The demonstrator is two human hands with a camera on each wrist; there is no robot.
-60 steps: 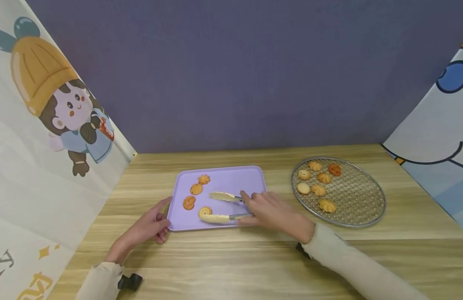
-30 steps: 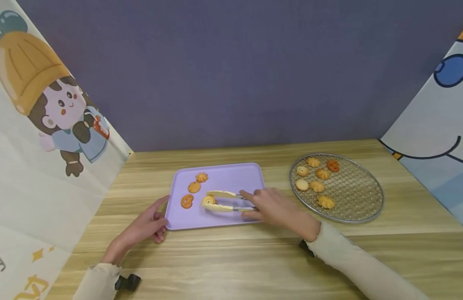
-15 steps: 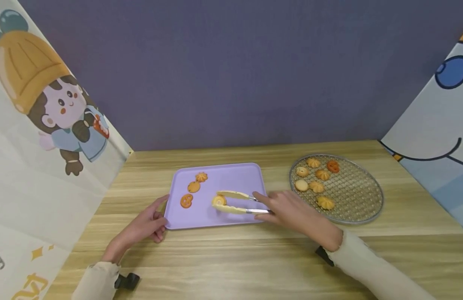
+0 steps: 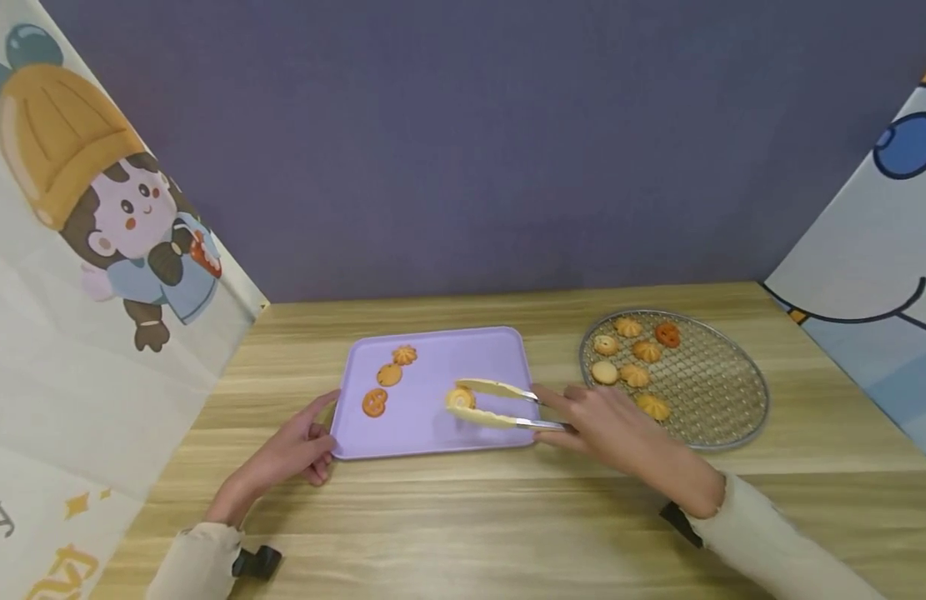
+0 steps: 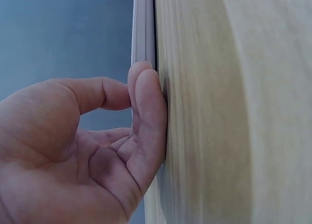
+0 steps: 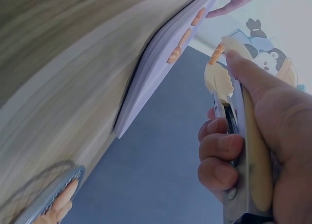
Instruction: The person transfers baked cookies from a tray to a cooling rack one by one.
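Observation:
My right hand (image 4: 608,425) grips a pair of tongs (image 4: 545,423) with pale yellow tips. Between the tips sits a round swirl cookie (image 4: 461,400), held a little above the lilac tray (image 4: 432,442). The right wrist view shows that cookie (image 6: 217,53) edge-on and apart from the tray. My left hand (image 4: 293,446) holds the tray at its front left corner, the thumb at the rim and the other fingers (image 5: 151,107) curled against the side. On the tray's left part lie a pretzel cookie (image 4: 374,402), a round cookie (image 4: 389,374) and a star-shaped cookie (image 4: 405,355).
Right of the tray, a round wire rack (image 4: 713,392) bears several cookies, mostly on its left side, among them a dark pretzel cookie (image 4: 668,335). Both stand on a wooden table (image 4: 447,525). A purple-grey wall (image 4: 463,167) rises behind, with printed panels at both sides.
The tongs have closed on the swirl cookie and lifted it. My right hand has carried it to the right over the tray. My left hand has stayed at the tray's corner.

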